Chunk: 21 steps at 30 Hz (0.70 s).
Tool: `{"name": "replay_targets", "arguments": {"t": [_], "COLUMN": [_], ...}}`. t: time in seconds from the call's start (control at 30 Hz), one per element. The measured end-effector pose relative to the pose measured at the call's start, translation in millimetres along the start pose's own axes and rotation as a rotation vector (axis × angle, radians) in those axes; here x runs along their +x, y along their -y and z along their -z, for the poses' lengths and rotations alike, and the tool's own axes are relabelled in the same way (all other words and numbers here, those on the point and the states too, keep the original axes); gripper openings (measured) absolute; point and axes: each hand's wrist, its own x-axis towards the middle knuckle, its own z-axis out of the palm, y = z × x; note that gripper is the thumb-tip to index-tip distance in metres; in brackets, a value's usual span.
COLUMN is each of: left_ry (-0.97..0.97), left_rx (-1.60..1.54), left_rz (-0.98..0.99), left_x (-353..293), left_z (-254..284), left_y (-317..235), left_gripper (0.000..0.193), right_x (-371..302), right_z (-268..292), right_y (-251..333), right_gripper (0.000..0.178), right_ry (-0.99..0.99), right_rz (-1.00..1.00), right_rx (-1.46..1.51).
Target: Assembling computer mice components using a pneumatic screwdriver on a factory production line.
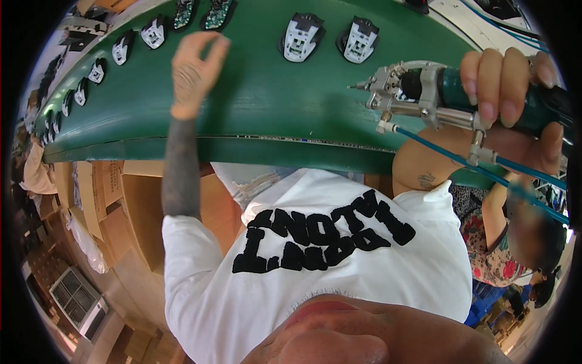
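Observation:
My right hand (506,91) is wrapped round the dark green body of a power screwdriver (448,91). Its metal nose points left over the green work surface (260,109), and blue hoses hang from it. Above the surface, my left hand (197,70) has its thumb and fingers apart and nothing between them. Nearest its fingertips, at the far edge, lies a black shell with a green circuit board (217,13); a similar board (184,12) sits beside it. Two white-and-black housings, one at the middle (301,39) and another (359,41) near the screwdriver tip, lie apart.
Several more white housings (153,33) form a curved row along the left of the surface. Cardboard boxes (140,212) stand below its near edge on the left. A blue hose (448,155) crosses in front of my right arm. Another person (491,255) is at the right.

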Motion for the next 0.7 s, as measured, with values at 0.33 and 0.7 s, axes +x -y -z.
{"name": "replay_targets", "arguments": {"t": [0.33, 0.7], "left_ry": [0.006, 0.032], "left_rx": [0.557, 0.447], "left_rz": [0.519, -0.007], "left_x": [49, 98], "left_z": [19, 11], "left_y": [224, 154], "left_gripper": [0.064, 0.051], "right_x": [4, 15], "right_z": [-6, 18], "right_y": [5, -3], "right_gripper": [0.042, 0.050], "right_ry": [-0.014, 0.090], "right_rz": [-0.016, 0.037], "right_rx": [-0.117, -0.186]}}
